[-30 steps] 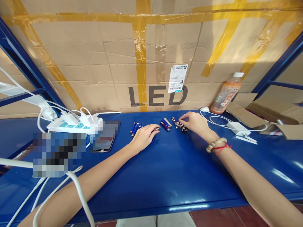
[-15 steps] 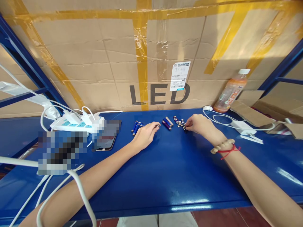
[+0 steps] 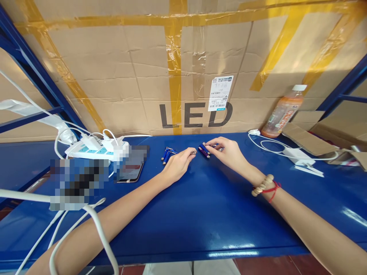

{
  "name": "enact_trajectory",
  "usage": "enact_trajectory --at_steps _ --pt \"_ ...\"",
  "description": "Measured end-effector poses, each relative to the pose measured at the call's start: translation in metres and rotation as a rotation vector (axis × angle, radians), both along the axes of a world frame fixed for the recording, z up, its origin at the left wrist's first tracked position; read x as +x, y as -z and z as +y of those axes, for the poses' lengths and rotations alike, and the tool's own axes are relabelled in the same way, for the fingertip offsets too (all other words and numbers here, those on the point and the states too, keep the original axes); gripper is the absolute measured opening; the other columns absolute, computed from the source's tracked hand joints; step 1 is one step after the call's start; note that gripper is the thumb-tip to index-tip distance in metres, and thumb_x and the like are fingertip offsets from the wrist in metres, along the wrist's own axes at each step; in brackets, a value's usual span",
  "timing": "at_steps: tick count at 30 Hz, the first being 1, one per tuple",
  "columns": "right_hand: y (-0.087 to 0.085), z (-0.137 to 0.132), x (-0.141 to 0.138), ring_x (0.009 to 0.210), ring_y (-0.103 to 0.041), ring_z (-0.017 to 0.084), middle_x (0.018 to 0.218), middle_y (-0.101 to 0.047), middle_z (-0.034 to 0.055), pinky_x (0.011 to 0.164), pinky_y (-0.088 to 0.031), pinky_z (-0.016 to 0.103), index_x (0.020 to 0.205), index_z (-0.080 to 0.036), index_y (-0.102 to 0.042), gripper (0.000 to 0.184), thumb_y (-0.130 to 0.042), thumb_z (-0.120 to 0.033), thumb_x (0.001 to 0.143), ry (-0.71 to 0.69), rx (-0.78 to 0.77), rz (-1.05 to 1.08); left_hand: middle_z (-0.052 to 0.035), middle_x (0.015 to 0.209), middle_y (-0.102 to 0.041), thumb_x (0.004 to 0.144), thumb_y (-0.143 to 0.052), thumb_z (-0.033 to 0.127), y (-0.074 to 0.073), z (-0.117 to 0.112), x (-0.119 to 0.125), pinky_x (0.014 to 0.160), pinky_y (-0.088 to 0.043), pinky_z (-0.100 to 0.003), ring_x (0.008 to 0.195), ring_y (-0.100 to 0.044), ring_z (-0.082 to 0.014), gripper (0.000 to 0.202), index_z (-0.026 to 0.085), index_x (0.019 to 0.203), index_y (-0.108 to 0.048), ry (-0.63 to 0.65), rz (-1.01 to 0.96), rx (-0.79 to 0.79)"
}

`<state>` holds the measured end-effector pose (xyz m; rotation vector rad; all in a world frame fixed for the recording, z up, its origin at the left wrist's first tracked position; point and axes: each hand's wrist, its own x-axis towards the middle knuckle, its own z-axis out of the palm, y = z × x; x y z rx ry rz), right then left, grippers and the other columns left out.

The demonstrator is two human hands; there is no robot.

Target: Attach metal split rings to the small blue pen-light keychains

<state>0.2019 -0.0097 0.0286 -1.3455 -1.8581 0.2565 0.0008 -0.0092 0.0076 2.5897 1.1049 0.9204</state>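
Note:
My left hand (image 3: 178,164) is raised just over the table, its thumb and fingers pinched on a small silvery metal piece (image 3: 194,152) that shows only at the fingertips. To its right, my right hand (image 3: 231,152) reaches in with thumb and forefinger close together at the end of a blue metal tube (image 3: 204,146). What lies between those fingertips is hidden. A purple tube (image 3: 204,152) rests beside the blue one. Small shiny metal parts (image 3: 220,147) are partly covered by my right hand. Left of my left hand is a group of blue tubes (image 3: 168,155).
A large cardboard box (image 3: 143,88) stands behind the blue table (image 3: 183,214). At left are a white power strip (image 3: 94,152), a phone (image 3: 132,173) and cables. At right stand an orange drink bottle (image 3: 282,114), a white charger (image 3: 298,156) and an open carton (image 3: 341,133).
My right hand has moved left from the small metal parts to the blue and purple tubes. The silver tube beside them no longer shows. My left hand keeps its pinch.

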Motion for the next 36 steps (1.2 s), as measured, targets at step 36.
enact_trajectory --at_steps 36 --pt "-0.005 -0.009 -0.013 0.054 -0.058 0.013 0.056 -0.066 -0.0003 0.057 -0.048 0.027 0.059 -0.017 -0.066 0.023 -0.079 -0.029 0.045 -0.256 -0.440 0.395 -0.0036 0.077 -0.066 0.096 -0.031 0.024 0.006 0.000 -0.002 0.065 -0.047 -0.024 0.069 -0.062 -0.0132 0.025 0.015 0.095 -0.054 0.212 0.009 0.489"
